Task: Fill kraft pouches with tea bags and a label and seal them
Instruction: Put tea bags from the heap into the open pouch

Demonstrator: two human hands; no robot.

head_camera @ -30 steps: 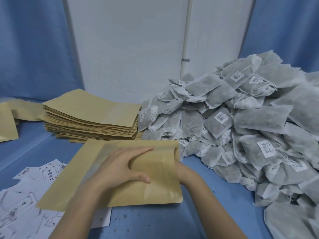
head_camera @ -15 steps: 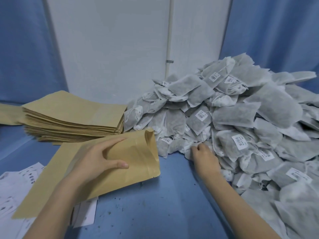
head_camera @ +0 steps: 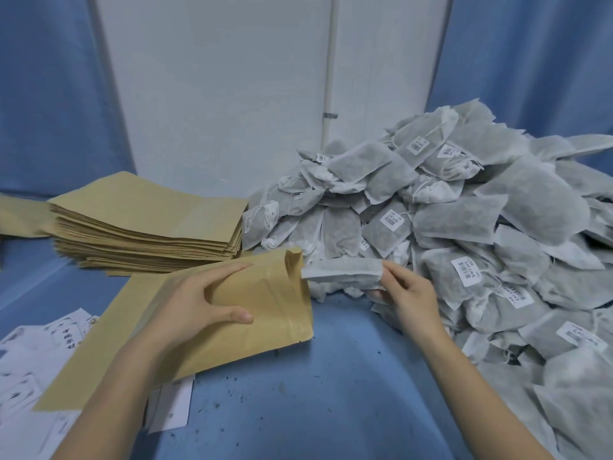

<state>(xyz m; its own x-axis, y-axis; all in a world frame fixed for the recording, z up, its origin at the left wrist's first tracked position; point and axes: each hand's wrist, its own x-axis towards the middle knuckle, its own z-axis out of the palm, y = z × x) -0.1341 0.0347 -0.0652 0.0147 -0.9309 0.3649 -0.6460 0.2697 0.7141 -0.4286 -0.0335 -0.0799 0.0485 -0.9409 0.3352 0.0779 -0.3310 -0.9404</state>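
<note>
A kraft pouch (head_camera: 272, 303) lies on the blue table with its mouth puffed open toward the right. My left hand (head_camera: 199, 300) grips it near the mouth, thumb on the near side and fingers over the top. My right hand (head_camera: 408, 293) pinches a grey tea bag (head_camera: 341, 272) by its right end. The bag is held level, and its left end touches the pouch's opening. Behind it rises a big heap of tea bags (head_camera: 464, 227) with barcode tags.
A stack of flat kraft pouches (head_camera: 146, 224) stands at the back left. White printed labels (head_camera: 36, 353) lie scattered at the near left, partly under the held pouch. Blue table (head_camera: 331, 393) lies between my arms, flecked with dark crumbs. A white wall panel stands behind.
My right hand reached into the heap, took hold of a tea bag and carried it left to the pouch mouth. My left hand kept hold of the pouch, with its mouth held open.
</note>
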